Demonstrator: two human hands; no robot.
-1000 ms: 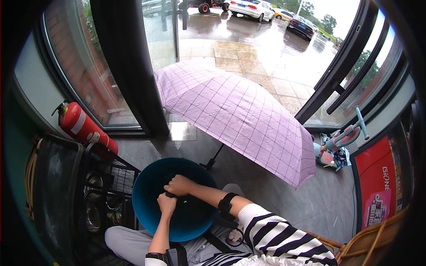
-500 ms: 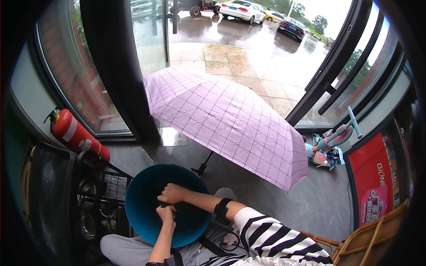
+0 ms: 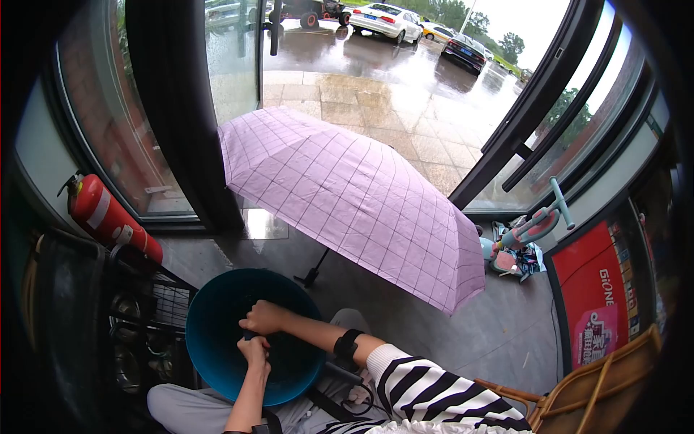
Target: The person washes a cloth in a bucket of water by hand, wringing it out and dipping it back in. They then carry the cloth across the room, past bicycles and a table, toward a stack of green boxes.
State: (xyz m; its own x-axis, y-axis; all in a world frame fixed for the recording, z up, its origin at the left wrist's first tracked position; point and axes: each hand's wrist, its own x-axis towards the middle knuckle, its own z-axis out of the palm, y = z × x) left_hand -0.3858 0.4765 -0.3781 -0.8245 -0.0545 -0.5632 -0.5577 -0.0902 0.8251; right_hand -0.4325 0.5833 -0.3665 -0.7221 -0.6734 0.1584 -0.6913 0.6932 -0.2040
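Over a teal bucket (image 3: pixel 199 340) between my knees, both hands are closed close together. My right hand (image 3: pixel 263 317) is a fist, reaching in from the right over the bucket. Just below it, my left hand (image 3: pixel 254 350) is also closed, thumb side up. A small dark piece (image 3: pixel 249 335) shows between the two fists; its kind is hidden by the fingers. The inside of the bucket is dark, and I cannot make out what is in it. Beyond the bucket stands an open pink checked umbrella (image 3: pixel 347 202), its dark handle (image 3: pixel 307 278) on the floor.
At the left are a red fire extinguisher (image 3: pixel 116 217) and a black rack (image 3: pixel 172 304) holding metal bowls. A child's scooter (image 3: pixel 531 230) leans at the right, near a red sign (image 3: pixel 593 289) and a wicker chair (image 3: pixel 603 387). Ahead, a glass doorway opens onto wet paving and parked cars.
The whole view has shifted slightly, so everything sits a little further left. My hands stay closed together over the bucket in nearly the same pose.
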